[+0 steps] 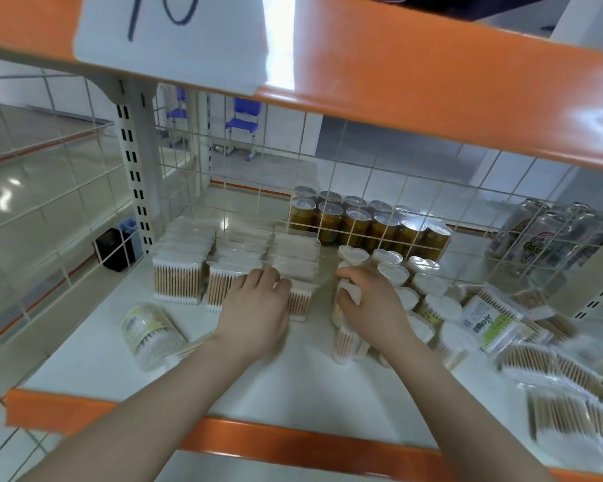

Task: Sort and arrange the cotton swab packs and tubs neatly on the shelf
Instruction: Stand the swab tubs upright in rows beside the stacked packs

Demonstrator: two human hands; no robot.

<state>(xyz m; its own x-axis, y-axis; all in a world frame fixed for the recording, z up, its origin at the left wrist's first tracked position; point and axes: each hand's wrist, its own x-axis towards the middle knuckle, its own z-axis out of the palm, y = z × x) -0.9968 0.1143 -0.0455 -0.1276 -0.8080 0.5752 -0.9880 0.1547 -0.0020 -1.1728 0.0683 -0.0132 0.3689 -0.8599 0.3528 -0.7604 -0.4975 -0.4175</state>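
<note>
Three rows of clear cotton swab packs (180, 269) stand upright at the back left of the white shelf (293, 384). My left hand (258, 307) lies on the front packs of the middle and right rows, fingers curled over their tops. My right hand (366, 300) grips the top of a heart-shaped swab tub (349, 339) at the front of a cluster of several such tubs (394, 273). One round tub (150, 333) lies on its side at the front left. Loose swab packs (550, 363) are piled untidily on the right.
Gold cans (369, 224) stand in rows behind the wire mesh at the back, with silver cans (543, 234) to the right. An orange-edged upper shelf (432, 81) overhangs. The shelf's orange front lip (258, 440) runs below my forearms.
</note>
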